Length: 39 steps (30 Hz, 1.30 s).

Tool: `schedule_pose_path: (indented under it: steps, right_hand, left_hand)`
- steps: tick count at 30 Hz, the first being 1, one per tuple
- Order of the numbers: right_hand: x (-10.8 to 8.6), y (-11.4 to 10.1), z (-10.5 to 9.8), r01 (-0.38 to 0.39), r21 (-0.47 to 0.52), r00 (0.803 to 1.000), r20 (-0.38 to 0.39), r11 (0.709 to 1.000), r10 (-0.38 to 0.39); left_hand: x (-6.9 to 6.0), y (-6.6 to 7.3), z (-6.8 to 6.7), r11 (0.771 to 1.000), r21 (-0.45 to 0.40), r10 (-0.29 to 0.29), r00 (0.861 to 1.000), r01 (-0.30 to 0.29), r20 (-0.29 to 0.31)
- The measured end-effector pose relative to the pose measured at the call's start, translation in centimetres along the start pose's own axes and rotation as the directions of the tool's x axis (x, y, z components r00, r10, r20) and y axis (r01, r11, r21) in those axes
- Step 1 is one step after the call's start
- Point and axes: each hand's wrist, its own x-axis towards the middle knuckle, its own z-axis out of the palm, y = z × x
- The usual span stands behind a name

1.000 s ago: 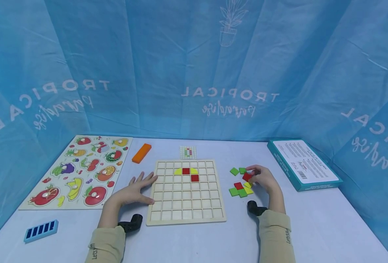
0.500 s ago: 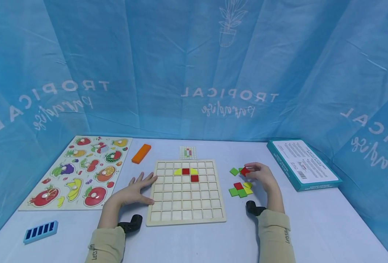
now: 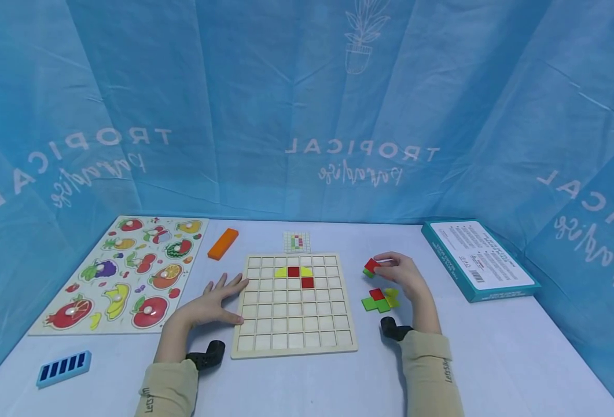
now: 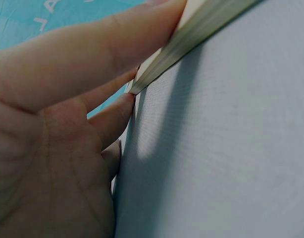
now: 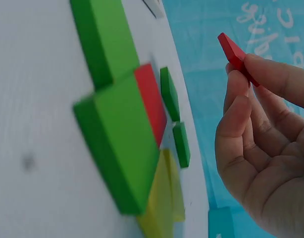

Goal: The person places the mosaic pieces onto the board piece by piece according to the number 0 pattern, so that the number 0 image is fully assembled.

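My right hand (image 3: pixel 403 275) pinches a red square tile (image 5: pixel 235 55) between thumb and fingertips, held above the table beside the board. In the head view that tile partly covers a green tile (image 3: pixel 368 273). Nearer me lie loose green tiles (image 3: pixel 369 304), a red tile (image 3: pixel 377 294) and yellow pieces (image 3: pixel 392 302). With fingers spread, my left hand (image 3: pixel 208 304) touches the left edge of the wooden grid board (image 3: pixel 280 310); its thumb meets that edge in the left wrist view. Two red tiles (image 3: pixel 307 282) and two yellow pieces (image 3: pixel 281 272) sit in the board's upper cells.
A small pattern card (image 3: pixel 297 242) lies behind the board. To the left are a fruit puzzle board (image 3: pixel 106 240), an orange block (image 3: pixel 223 244) and a light-blue slotted block (image 3: pixel 63 369). A teal box (image 3: pixel 478 260) lies at the right, before a blue curtain (image 3: pixel 254 116).
My right hand has lifted the red tile from among the loose pieces and carried it left, a little away from me. My left hand stays at the board's edge.
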Motion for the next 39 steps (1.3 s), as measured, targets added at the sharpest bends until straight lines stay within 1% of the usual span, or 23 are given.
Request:
schedule_pose_path:
  steps: [9,14,18,27,35,39]
  right_hand:
    - [-0.3,-0.7,0.9,0.027,-0.005,1.000,0.003,1.000,-0.027]
    - [-0.2,-1.2,1.8,0.037,-0.024,0.999,-0.008,0.999,-0.037]
    - [-0.2,-1.6,2.7,0.049,-0.040,0.999,-0.003,0.998,-0.049]
    - [-1.0,-3.0,4.8,0.095,-0.044,0.993,0.069,0.995,-0.091]
    - [-1.3,-3.5,6.5,0.162,-0.026,0.980,0.120,0.986,-0.158]
    - [-1.5,-3.8,7.2,0.182,-0.050,0.972,0.159,0.982,-0.173]
  left_hand:
    - [0.0,-0.2,0.1,1.000,-0.006,-0.002,1.000,0.002,-0.002]
    - [0.0,-0.2,0.2,1.000,-0.002,-0.002,1.000,0.002,-0.004]
    - [-0.1,-0.2,0.2,1.000,-0.006,-0.005,1.000,0.005,-0.004]
    - [0.0,-0.2,0.1,1.000,-0.003,-0.010,1.000,0.010,-0.002]
    - [0.0,-0.1,0.1,1.000,0.000,0.004,1.000,-0.004,0.006]
    - [0.0,0.0,0.0,1.000,-0.001,0.008,1.000,-0.008,0.007]
